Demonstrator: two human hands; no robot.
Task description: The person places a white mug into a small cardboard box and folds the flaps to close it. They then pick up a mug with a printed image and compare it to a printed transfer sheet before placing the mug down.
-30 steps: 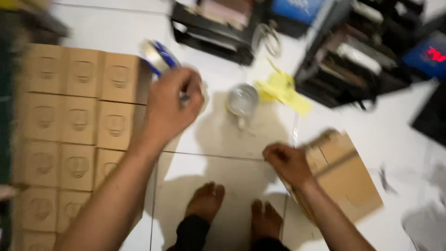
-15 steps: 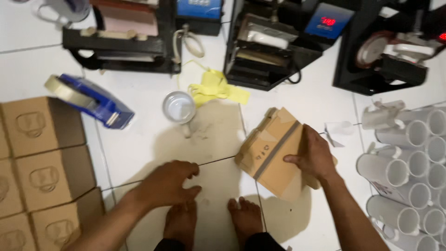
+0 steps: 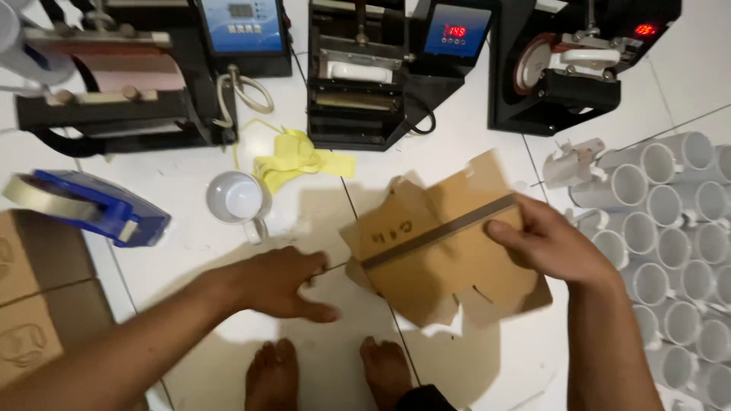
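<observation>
Head view: right hand (image 3: 552,247) grips a flattened cardboard box (image 3: 442,243) over the white tiled floor (image 3: 472,144), not yet folded; left hand (image 3: 278,281) reaches toward it, open and empty.

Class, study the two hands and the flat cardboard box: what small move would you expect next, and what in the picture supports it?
Probably the left hand moves right to grip the near edge of the cardboard box. Only the right hand holds it, by its right side, tilted above the floor; the left hand is spread, empty, just beside the box's left corner.
</observation>
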